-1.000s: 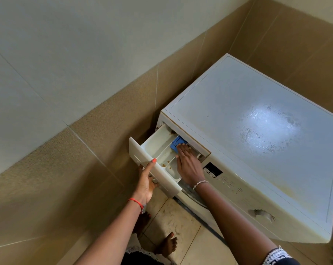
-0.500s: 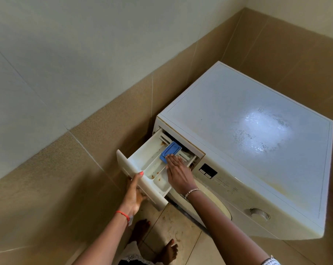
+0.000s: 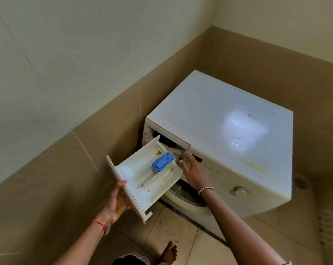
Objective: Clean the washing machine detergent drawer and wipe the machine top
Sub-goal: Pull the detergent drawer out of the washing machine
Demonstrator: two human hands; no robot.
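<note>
The white detergent drawer is pulled far out of the washing machine, its rear end still at the slot. Rust-coloured stains mark its compartments. A blue insert sits in the rear middle compartment. My left hand grips the drawer's front panel from below, thumb over the top edge. Beside the drawer's rear right corner my right hand rests with fingers spread, touching the drawer's side near the slot. The machine top is white with a pale smeared patch and yellowish stains.
The machine stands in a corner of brown-tiled walls. Its round knob and the door rim face me below the drawer. My bare foot is on the tiled floor.
The drawer has slid much farther out towards me. My right hand came off the blue insert and moved to the drawer's rear right side. The view has backed away from the machine.
</note>
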